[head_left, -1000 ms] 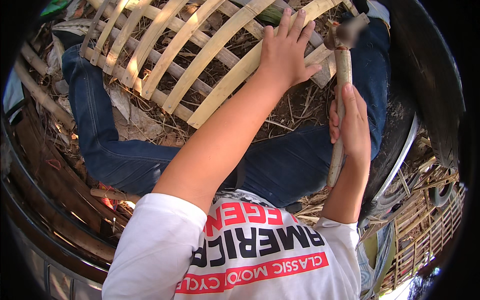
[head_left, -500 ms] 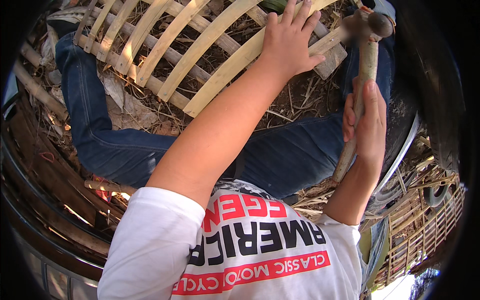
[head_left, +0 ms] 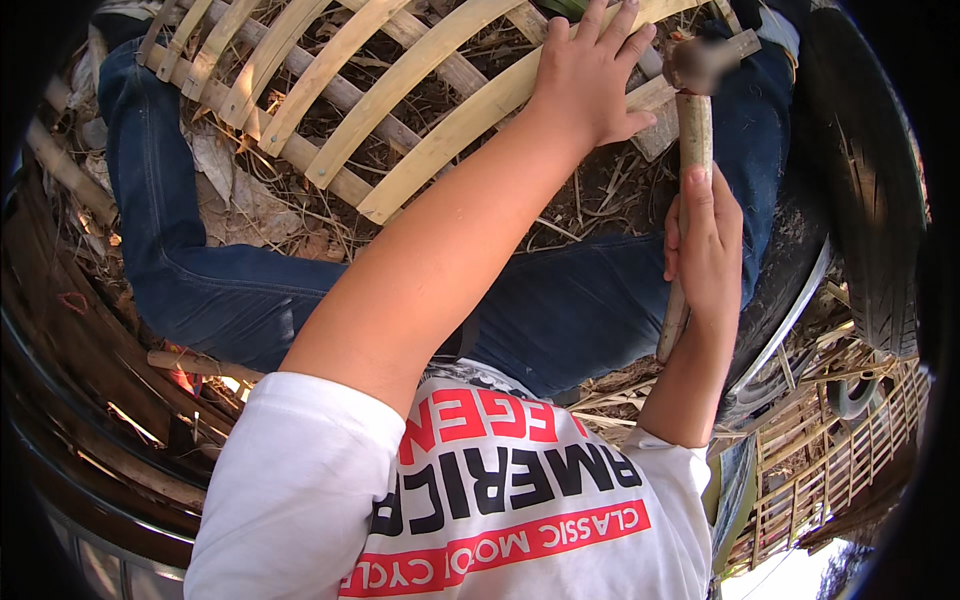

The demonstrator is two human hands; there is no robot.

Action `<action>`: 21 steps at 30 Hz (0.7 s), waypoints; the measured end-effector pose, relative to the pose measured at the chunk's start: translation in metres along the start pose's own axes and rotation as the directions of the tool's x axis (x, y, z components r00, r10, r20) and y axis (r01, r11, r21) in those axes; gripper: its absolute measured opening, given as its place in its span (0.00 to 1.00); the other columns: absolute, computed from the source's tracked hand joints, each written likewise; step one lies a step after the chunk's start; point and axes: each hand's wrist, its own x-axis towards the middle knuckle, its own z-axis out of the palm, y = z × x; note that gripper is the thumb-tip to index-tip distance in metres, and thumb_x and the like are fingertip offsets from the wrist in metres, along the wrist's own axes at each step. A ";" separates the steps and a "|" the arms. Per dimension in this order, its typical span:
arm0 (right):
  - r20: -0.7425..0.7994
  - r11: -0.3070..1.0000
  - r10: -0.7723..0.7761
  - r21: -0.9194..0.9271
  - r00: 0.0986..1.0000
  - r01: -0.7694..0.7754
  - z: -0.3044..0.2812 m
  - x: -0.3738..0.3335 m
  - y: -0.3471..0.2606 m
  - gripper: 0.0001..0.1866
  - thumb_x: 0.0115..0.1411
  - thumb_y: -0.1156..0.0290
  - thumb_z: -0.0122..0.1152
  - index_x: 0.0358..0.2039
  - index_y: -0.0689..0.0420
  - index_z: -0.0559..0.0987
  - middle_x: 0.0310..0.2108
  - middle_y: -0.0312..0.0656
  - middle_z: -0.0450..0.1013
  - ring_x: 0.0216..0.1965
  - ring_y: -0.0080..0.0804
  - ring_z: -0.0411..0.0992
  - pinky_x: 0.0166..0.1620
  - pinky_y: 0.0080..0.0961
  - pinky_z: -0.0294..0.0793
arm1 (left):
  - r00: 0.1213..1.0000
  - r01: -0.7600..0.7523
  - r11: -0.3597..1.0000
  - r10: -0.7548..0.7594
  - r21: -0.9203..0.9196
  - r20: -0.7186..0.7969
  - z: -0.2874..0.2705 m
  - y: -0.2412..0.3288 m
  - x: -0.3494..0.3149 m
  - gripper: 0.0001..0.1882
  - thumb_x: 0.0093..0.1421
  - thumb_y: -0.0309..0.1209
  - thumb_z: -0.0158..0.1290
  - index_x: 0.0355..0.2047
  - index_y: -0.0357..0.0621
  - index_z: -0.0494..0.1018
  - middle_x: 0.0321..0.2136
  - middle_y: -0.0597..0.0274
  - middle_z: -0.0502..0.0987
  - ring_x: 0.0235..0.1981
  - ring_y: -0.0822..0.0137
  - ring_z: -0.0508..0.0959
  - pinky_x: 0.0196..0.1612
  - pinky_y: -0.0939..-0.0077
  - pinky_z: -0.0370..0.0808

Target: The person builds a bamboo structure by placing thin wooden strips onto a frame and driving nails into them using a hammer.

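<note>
Fingers spread, my left hand (head_left: 590, 85) lies flat across the end of a pale bamboo slat (head_left: 455, 130), pressing on it from above. That slat belongs to a curved bamboo lattice (head_left: 340, 90), whose several strips cross rounder poles on the ground. My right hand (head_left: 708, 240) is wrapped round the wooden handle of a hammer (head_left: 695, 130). The hammer's head is blurred and sits just right of my left fingers, over the slat's right end. Whether it touches the bamboo or a nail, I cannot tell.
My legs in blue jeans (head_left: 580, 310) frame the lattice on both sides. A wooden block (head_left: 657, 137) sits under the slat ends. Tyres (head_left: 870, 200) stand at the right, with another bamboo lattice panel (head_left: 830, 470) at lower right. Dry leaves and straw (head_left: 270, 205) litter the ground.
The hammer has swung leftward, its head now over the slat's right end, and my right hand has moved left with it. My left hand keeps its place on the slat.
</note>
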 end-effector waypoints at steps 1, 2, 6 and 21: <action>0.019 0.999 -0.050 0.015 0.999 0.050 -0.001 -0.007 -0.006 0.24 0.72 0.49 0.44 0.37 0.61 0.73 0.14 0.30 0.61 0.12 0.15 0.58 0.14 0.18 0.57 | 1.000 -0.007 1.000 0.008 0.018 -0.027 0.006 -0.003 -0.001 0.48 0.53 0.55 0.57 0.68 0.45 0.57 0.71 0.53 0.50 0.72 0.50 0.48 0.62 0.45 0.59; 0.029 0.999 -0.050 0.009 0.998 0.050 -0.002 -0.007 -0.005 0.24 0.72 0.49 0.44 0.37 0.61 0.73 0.14 0.30 0.61 0.12 0.16 0.58 0.14 0.18 0.57 | 1.000 0.002 1.000 -0.002 0.008 -0.020 0.004 -0.003 -0.001 0.48 0.53 0.55 0.57 0.68 0.45 0.57 0.71 0.53 0.50 0.72 0.50 0.48 0.62 0.45 0.59; 0.023 0.992 0.017 -0.127 1.000 -0.014 0.002 0.024 0.024 0.23 0.72 0.50 0.46 0.35 0.61 0.72 0.15 0.31 0.61 0.13 0.18 0.60 0.16 0.21 0.59 | 0.999 0.007 1.000 -0.008 0.012 0.046 -0.008 0.002 0.002 0.49 0.52 0.55 0.58 0.69 0.44 0.56 0.71 0.52 0.50 0.72 0.50 0.48 0.62 0.44 0.59; -0.015 0.997 -0.069 -0.037 0.998 0.068 0.005 0.023 0.027 0.23 0.71 0.54 0.48 0.36 0.66 0.74 0.19 0.42 0.65 0.23 0.26 0.62 0.29 0.30 0.65 | 1.000 0.008 0.991 -0.011 0.130 0.022 0.008 -0.007 0.008 0.58 0.48 0.62 0.59 0.70 0.40 0.50 0.72 0.51 0.49 0.73 0.50 0.46 0.64 0.43 0.58</action>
